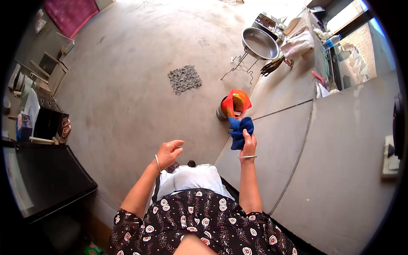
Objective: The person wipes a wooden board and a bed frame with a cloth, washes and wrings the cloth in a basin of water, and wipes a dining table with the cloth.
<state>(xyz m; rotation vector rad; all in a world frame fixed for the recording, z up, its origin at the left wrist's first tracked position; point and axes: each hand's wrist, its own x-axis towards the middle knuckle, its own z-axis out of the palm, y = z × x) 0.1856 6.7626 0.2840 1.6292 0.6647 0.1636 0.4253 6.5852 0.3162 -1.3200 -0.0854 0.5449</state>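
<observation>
A bunched dark blue cloth is gripped in my right hand, with the thumb pressed over it. Just beyond the cloth stands a trash bin lined with an orange-red bag, against the wall on the right. The cloth overlaps the bag's near edge in view, and I cannot tell if they touch. My left hand is held in front of my body with its fingers apart and nothing in it.
A grey mat lies on the floor ahead. A steel basin rests on a wire stand near the right wall. At the left are a black cabinet and a rack with shoes. A window is at upper right.
</observation>
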